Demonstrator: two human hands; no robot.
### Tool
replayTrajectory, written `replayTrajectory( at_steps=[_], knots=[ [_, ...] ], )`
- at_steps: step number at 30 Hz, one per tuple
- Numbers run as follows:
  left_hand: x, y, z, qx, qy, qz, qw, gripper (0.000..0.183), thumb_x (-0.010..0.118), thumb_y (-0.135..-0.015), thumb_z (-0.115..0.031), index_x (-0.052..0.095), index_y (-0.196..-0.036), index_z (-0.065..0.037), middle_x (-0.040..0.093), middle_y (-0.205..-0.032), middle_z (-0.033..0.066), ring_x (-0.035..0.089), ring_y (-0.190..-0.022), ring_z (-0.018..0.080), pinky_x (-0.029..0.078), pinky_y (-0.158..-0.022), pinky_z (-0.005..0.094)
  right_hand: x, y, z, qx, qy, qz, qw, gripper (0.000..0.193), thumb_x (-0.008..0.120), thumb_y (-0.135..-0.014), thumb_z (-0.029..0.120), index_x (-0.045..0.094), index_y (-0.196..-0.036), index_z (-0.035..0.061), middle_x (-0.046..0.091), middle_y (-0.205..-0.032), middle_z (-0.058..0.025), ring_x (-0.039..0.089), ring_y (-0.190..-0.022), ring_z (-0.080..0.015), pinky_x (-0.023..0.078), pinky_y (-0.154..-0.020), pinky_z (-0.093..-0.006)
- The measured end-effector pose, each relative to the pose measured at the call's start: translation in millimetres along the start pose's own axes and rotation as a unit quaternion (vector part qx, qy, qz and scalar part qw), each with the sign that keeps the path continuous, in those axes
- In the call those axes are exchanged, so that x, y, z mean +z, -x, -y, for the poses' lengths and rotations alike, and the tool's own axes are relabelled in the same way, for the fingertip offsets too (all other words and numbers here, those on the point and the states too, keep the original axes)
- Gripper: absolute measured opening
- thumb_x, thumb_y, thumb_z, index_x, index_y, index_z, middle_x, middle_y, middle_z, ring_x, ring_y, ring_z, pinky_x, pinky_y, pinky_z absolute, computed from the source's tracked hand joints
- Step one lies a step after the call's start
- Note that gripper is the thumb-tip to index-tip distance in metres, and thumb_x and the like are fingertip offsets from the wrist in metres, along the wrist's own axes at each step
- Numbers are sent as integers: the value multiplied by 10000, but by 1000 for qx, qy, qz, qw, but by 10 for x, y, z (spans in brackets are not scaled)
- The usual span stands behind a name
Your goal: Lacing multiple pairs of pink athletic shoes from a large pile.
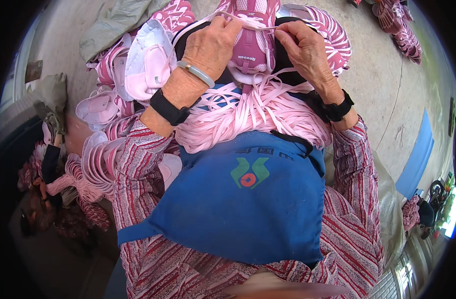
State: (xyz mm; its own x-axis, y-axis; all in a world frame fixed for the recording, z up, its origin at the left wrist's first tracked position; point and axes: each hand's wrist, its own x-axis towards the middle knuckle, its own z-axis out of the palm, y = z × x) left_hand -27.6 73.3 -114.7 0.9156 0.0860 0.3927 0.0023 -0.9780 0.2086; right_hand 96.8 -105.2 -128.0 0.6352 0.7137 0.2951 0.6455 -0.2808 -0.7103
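Note:
A pink-and-white sneaker (247, 50) lies at the top middle between my knees, its tongue toward me. My left hand (210, 47) is closed on a pale pink shoelace (255, 24) at the sneaker's left edge. Across the tongue, my right hand (305, 52) pinches the same lace between thumb and fingertips. The lace runs over the sneaker from one hand to the other. Just below, a thick bundle of loose pink laces (258, 117) rests on my lap, over my blue apron (238, 214).
Stacked pink-and-white shoe pieces (150, 65) crowd my left side, with another stack (335, 42) beyond my right hand. A grey-green cloth (113, 27) lies at the upper left. On the concrete floor to the right is a blue sheet (416, 157). Another person's hand (42, 189) shows at far left.

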Motion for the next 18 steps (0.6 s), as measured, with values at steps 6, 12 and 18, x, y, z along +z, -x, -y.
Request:
replayTrajectory(
  at_steps=[6,12,18],
  knots=[
    [-32,-126,82,124,-75,-45,988,109,639,-760,-70,613,-865,-74,584,-856,70,598,-789,245,500,-640,328,-19,34,39,-8,10,31,999,159,621,-831,159,645,-894,16,625,-840,-153,615,-762,-311,482,-692,-365],
    [-112,-69,-242,111,134,-32,984,86,643,-782,-77,605,-850,-42,609,-807,76,605,-714,235,484,-607,305,-96,-68,-50,-32,39,100,994,204,586,-887,187,621,-963,1,626,-853,-134,617,-750,-237,471,-665,-319],
    [155,-90,-338,-105,177,-6,979,134,615,-828,-139,628,-920,-43,638,-725,130,638,-667,289,499,-615,338,-47,-261,-41,-53,-2,165,985,167,576,-821,146,595,-820,-20,561,-737,-221,564,-684,-352,435,-609,-404]
  ],
)
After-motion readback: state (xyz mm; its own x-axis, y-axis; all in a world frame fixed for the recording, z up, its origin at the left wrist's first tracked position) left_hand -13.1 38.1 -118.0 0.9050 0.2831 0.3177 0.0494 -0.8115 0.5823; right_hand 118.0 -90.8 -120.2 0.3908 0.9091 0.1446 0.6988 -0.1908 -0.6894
